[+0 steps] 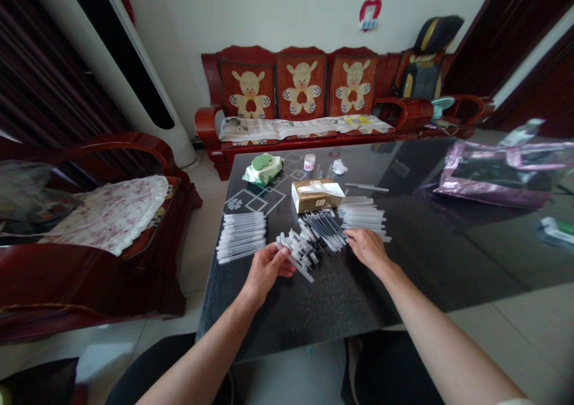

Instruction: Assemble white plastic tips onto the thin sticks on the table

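Note:
My left hand (pixel 268 268) pinches a translucent white pen barrel (pixel 301 268), which slants down to the right over the table. Just beyond it lies a heap of small clear-and-black pen parts (pixel 305 244), probably caps. At the right end of a row of dark pen refills (pixel 326 230), my right hand (pixel 368 247) has its fingertips closed on a refill's end. More translucent barrels (pixel 361 216) are stacked beside that hand. To the left, several white pens or capped barrels (pixel 242 236) lie in a neat row.
A tissue box (pixel 317 195) stands behind the refills. Farther back are a green wipes pack (pixel 263 169), a small white cup (pixel 309 162) and a crumpled tissue (pixel 339 167). A pink-edged clear bag (pixel 497 174) lies right on the dark table (pixel 314 321). Wooden seating surrounds it.

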